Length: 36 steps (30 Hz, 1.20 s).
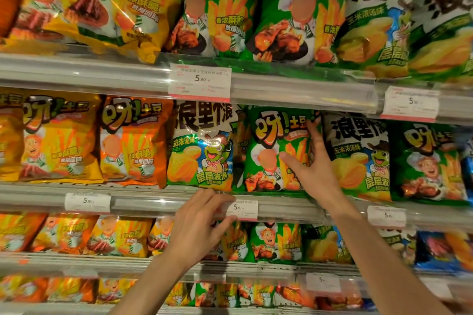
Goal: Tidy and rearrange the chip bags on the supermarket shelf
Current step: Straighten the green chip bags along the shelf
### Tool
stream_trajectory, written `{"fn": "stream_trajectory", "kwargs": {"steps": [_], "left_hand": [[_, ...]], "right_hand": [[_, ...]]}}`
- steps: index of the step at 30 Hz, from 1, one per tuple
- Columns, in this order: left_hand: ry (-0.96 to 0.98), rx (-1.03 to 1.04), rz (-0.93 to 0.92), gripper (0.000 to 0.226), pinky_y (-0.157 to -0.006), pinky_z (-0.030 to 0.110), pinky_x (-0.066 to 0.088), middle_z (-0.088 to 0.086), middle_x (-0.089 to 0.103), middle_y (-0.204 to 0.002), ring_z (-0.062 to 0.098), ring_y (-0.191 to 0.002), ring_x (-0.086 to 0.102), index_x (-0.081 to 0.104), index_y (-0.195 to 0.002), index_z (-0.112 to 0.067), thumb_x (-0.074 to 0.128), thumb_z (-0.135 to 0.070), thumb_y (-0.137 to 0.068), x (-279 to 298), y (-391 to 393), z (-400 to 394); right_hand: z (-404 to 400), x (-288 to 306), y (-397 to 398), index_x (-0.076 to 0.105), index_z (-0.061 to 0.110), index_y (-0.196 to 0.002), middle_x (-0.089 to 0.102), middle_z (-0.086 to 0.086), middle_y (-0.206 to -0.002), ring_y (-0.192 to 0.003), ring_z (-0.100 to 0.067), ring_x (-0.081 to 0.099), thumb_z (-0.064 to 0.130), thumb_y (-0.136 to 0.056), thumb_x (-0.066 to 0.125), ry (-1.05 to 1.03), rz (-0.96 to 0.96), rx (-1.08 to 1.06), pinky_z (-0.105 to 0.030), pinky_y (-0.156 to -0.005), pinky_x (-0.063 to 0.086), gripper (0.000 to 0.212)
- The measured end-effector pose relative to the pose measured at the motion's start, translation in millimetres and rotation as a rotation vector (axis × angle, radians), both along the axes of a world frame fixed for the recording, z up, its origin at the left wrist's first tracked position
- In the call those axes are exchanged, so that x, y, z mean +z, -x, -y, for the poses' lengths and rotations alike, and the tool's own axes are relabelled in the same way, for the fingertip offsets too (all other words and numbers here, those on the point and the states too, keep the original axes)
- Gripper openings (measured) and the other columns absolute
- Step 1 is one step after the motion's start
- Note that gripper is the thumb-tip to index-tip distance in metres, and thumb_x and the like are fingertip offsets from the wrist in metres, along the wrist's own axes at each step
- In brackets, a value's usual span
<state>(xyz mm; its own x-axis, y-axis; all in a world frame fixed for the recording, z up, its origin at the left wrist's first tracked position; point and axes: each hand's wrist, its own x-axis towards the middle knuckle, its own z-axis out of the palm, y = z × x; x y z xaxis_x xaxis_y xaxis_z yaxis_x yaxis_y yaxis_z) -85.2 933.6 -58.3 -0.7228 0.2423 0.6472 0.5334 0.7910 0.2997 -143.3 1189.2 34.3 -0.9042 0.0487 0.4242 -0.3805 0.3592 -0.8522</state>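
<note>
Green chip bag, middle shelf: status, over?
Right hand spread on green chip bag. Left hand at shelf rail by price tag. White-topped chip bag tight on its right.

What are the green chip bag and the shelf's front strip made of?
The green bag looks like thin plastic film with a glossy finish: it crinkles and catches the light. The strip seems to be clear, hard, shiny plastic, with streaky reflections. The white price tags tucked in it look like paper, though I can't be sure.
</note>
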Motion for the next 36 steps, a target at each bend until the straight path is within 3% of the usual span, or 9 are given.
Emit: {"fn": "stream_trajectory", "kwargs": {"steps": [6, 10, 13, 15, 19, 23, 27, 32, 36], "left_hand": [[-0.001, 0.024, 0.011, 0.032, -0.069, 0.02, 0.042, -0.014, 0.059, -0.098, 0.007, -0.092, 0.055, 0.065, -0.115, -0.029, 0.072, -0.042, -0.086, 0.9, -3.1, -1.6], [0.001, 0.031, 0.018, 0.031, -0.07, 0.018, 0.039, -0.014, 0.059, -0.097, 0.007, -0.092, 0.055, 0.065, -0.115, -0.028, 0.071, -0.041, -0.087, 2.0, -4.3, -1.9], [-0.014, 0.037, 0.015, 0.031, -0.072, 0.017, 0.038, -0.013, 0.059, -0.098, 0.008, -0.094, 0.054, 0.066, -0.115, -0.028, 0.072, -0.039, -0.088, 2.0, -6.3, -2.9], [-0.038, 0.038, 0.012, 0.03, -0.074, 0.017, 0.038, -0.013, 0.057, -0.097, 0.008, -0.093, 0.052, 0.066, -0.116, -0.027, 0.071, -0.039, -0.089, 1.1, -9.2, -5.3], [-0.059, 0.022, 0.026, 0.035, -0.076, 0.019, 0.036, -0.011, 0.053, -0.097, 0.009, -0.094, 0.049, 0.064, -0.124, -0.026, 0.064, -0.043, -0.094, -3.3, -15.9, -4.9], [-0.134, -0.009, 0.065, 0.041, -0.086, 0.021, 0.04, -0.011, 0.05, -0.111, 0.009, -0.106, 0.047, 0.058, -0.133, -0.027, 0.06, -0.044, -0.095, -13.6, -27.8, -3.9], [-0.187, 0.005, 0.078, 0.041, -0.096, 0.025, 0.04, -0.004, 0.047, -0.134, 0.015, -0.123, 0.046, 0.059, -0.132, -0.028, 0.059, -0.044, -0.095, -25.5, -39.2, -4.6], [-0.245, -0.008, 0.132, 0.048, -0.11, 0.037, 0.037, -0.002, 0.035, -0.153, 0.019, -0.138, 0.037, 0.055, -0.14, -0.025, 0.057, -0.043, -0.095, -40.5, -51.6, -11.0], [-0.286, 0.017, 0.151, 0.049, -0.111, 0.035, 0.036, -0.005, 0.035, -0.153, 0.014, -0.14, 0.035, 0.052, -0.141, -0.026, 0.058, -0.042, -0.095, -40.0, -59.1, -12.4]], "right_hand": [[-4.4, -5.4, -0.9, 0.012, 0.041, -0.158, 0.042, 0.043, -0.128, -0.11, 0.03, 0.046, 0.028, -0.091, 0.072, -0.022, 0.002, 0.026, -0.001, -0.089, 0.042, 0.09], [-1.1, -14.0, -3.2, 0.005, 0.039, -0.158, 0.033, 0.018, -0.158, -0.142, 0.0, 0.036, 0.044, -0.093, 0.065, -0.095, -0.071, -0.035, -0.033, -0.117, 0.035, 0.089], [0.5, -26.4, -5.6, 0.001, 0.041, -0.157, 0.027, 0.01, -0.164, -0.149, -0.011, 0.029, 0.06, -0.092, 0.058, -0.107, -0.078, -0.078, -0.048, -0.12, 0.032, 0.089], [0.7, -33.6, -14.6, 0.0, 0.04, -0.158, 0.025, 0.009, -0.164, -0.15, -0.011, 0.027, 0.064, -0.09, 0.056, -0.123, -0.053, -0.131, -0.048, -0.12, 0.03, 0.091], [4.5, -54.3, -52.6, 0.006, 0.028, -0.16, 0.017, 0.018, -0.163, -0.15, 0.003, 0.013, 0.046, -0.096, 0.059, -0.227, -0.11, -0.167, -0.033, -0.124, 0.019, 0.085], [8.3, -85.3, -85.3, 0.019, 0.025, -0.159, 0.016, -0.001, -0.168, -0.154, -0.015, 0.012, 0.059, -0.097, 0.045, -0.519, -0.067, -0.303, -0.048, -0.124, 0.022, 0.076], [12.4, -118.7, -107.4, 0.037, 0.019, -0.153, 0.019, -0.008, -0.167, -0.156, -0.023, 0.008, 0.058, -0.098, 0.042, -0.613, -0.124, -0.287, -0.058, -0.12, 0.026, 0.067], [5.9, -134.0, -123.5, 0.032, 0.032, -0.154, 0.004, 0.004, -0.17, -0.156, -0.015, 0.0, 0.055, -0.099, 0.048, -0.649, -0.072, -0.268, -0.046, -0.124, 0.018, 0.062], [-8.0, -131.0, -127.4, 0.043, 0.024, -0.15, 0.021, -0.002, -0.167, -0.155, -0.017, 0.013, 0.045, -0.097, 0.057, -0.62, -0.134, -0.212, -0.045, -0.123, 0.023, 0.059]]}}
